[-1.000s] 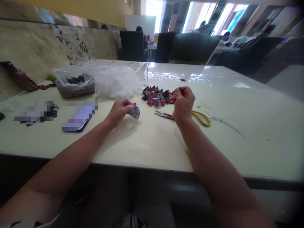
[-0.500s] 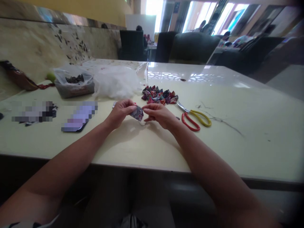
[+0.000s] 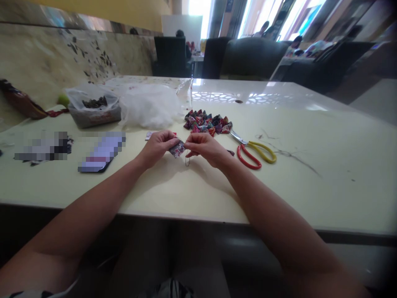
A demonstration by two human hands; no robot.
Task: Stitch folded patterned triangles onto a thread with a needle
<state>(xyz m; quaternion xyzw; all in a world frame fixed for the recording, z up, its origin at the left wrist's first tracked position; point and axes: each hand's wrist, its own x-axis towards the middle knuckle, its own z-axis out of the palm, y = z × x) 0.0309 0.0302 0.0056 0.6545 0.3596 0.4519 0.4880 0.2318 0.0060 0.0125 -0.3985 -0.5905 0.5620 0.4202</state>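
My left hand (image 3: 160,145) pinches a small piece of floral fabric (image 3: 177,149) between thumb and fingers. At the right corner of that fabric, my right hand (image 3: 200,145) is closed, its thumb and forefinger meeting on the edge. A thin loop of thread (image 3: 187,162) hangs just under the right fingertips; whether a needle is there I cannot tell. Beyond the hands lies a cluster of folded, multicoloured fabric pieces (image 3: 207,123). Scissors (image 3: 252,151) with one red and one yellow handle rest beside it, to the right of my right hand.
A phone (image 3: 102,152) and a blurred pile of dark and pale scraps (image 3: 43,148) lie to the left. Behind them stand a bag-lined container (image 3: 94,114) and white stuffing (image 3: 150,105). Loose threads (image 3: 288,154) lie at right. Chairs (image 3: 254,58) and people are in the background.
The fabric has turned slightly in my left fingers, showing more of its floral face. My right fingertips have drawn closer to its corner. The thread loop hangs longer.
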